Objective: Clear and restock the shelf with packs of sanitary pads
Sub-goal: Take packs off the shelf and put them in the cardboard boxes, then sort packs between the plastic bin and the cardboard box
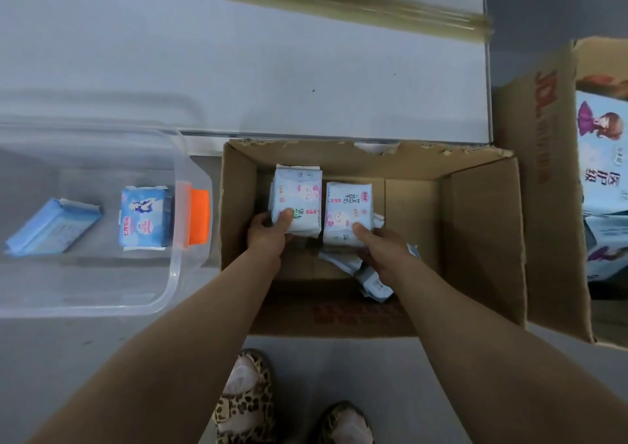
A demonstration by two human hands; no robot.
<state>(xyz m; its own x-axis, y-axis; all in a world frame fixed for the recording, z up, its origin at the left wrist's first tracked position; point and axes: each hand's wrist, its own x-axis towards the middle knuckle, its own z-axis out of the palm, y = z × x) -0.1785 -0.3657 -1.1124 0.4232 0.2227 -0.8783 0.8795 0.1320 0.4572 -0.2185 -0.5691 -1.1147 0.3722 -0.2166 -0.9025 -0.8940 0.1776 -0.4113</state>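
An open cardboard box [475, 226] stands on the floor in front of me. Inside it, my left hand [268, 233] grips a pale blue pack of sanitary pads [297, 195] by its near end, thumb on top. My right hand [380, 243] grips a second pale pack [346, 212] right beside it. More packs [370, 280] lie loose in the box under my right wrist. The empty grey shelf [238, 70] stretches beyond the box.
A clear plastic bin [170, 273] with an orange latch sits to the left, holding two blue packs [144, 217]. A second cardboard box [543, 172] at the right holds larger blue packages [601, 151]. My feet in leopard-print shoes stand below the box.
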